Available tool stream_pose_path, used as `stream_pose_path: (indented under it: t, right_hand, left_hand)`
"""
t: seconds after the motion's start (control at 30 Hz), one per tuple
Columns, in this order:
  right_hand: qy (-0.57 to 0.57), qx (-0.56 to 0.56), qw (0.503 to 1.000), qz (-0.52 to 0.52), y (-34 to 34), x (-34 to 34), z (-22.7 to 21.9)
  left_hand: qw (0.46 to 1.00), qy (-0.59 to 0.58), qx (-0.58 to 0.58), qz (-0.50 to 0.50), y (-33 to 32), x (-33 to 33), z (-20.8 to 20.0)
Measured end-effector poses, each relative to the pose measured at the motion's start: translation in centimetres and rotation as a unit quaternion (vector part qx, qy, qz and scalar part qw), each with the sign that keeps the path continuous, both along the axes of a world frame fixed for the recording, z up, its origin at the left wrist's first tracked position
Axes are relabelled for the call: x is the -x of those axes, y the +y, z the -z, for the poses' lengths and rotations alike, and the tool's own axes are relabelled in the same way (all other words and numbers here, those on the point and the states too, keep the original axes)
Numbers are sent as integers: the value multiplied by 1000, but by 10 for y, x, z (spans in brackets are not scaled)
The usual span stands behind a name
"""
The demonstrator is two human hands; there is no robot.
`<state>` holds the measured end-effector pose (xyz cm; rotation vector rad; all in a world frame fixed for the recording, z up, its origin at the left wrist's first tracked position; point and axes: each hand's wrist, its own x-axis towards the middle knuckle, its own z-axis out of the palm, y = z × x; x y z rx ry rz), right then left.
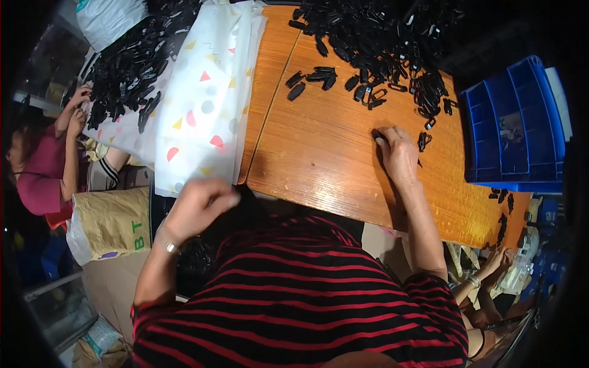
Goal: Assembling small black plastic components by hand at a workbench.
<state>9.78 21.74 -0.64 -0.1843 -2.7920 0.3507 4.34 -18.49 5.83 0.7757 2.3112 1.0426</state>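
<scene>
My right hand (397, 154) rests over the wooden table (319, 150), its thumb and fingers pinched on a small black plastic piece (376, 133) mostly hidden by the fingertips. A few loose black pieces (424, 141) lie just right of that hand. My left hand (199, 207) is off the table's near edge at the left, beside the patterned cloth; its curled fingers are smeared by motion, so what they hold cannot be made out. Beyond my right hand lies a scattered group of black oval pieces (321, 75), some with open loops.
A large heap of black pieces (380, 37) covers the far table. White patterned sheeting (205, 110) hangs at left, with another heap (132, 70) past it, where a co-worker's hands (78, 104) work. A blue divided bin (512, 122) stands right. Another person's hands (500, 264) are lower right.
</scene>
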Motion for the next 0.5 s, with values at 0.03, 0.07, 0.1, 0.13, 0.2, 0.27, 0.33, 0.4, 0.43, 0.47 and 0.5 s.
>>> stream_pose_path:
  t: [0.03, 0.07, 0.1, 0.13, 0.2, 0.27, 0.33, 0.4, 0.43, 0.47, 0.5]
  right_hand:
    - [0, 52, 999, -17, -5, 0, 0]
    - [27, 53, 997, -41, -13, 1, -1]
    - [33, 54, 997, -49, -22, 2, 0]
    - [31, 64, 996, -54, -29, 2, 0]
    - [38, 53, 996, -55, -42, 3, 1]
    - [38, 40, 996, -64, -50, 5, 4]
    - [43, 29, 996, -69, -57, 7, 4]
    - [41, 35, 996, -69, -58, 6, 2]
    - [38, 41, 996, -68, -57, 5, 2]
    - [37, 45, 996, -64, -56, 3, 0]
    - [35, 55, 995, -79, -54, 0, -3]
  left_hand:
    - [998, 1, 21, -64, 26, 13, -1]
    - [989, 113, -45, -80, 43, 27, 17]
    - [969, 221, -68, -90, 64, 40, 30]
    - [938, 321, -95, -90, 86, 59, 43]
    - [923, 362, -93, -93, 120, 86, 59]
    - [912, 392, -74, -92, 145, 105, 72]
    - [901, 421, -54, -89, 156, 114, 81]
    - [906, 405, -60, -108, 162, 119, 88]
    - [907, 403, -59, -103, 163, 118, 87]
    - [922, 368, -49, -107, 163, 115, 86]
    - [935, 333, -39, -112, 162, 112, 85]
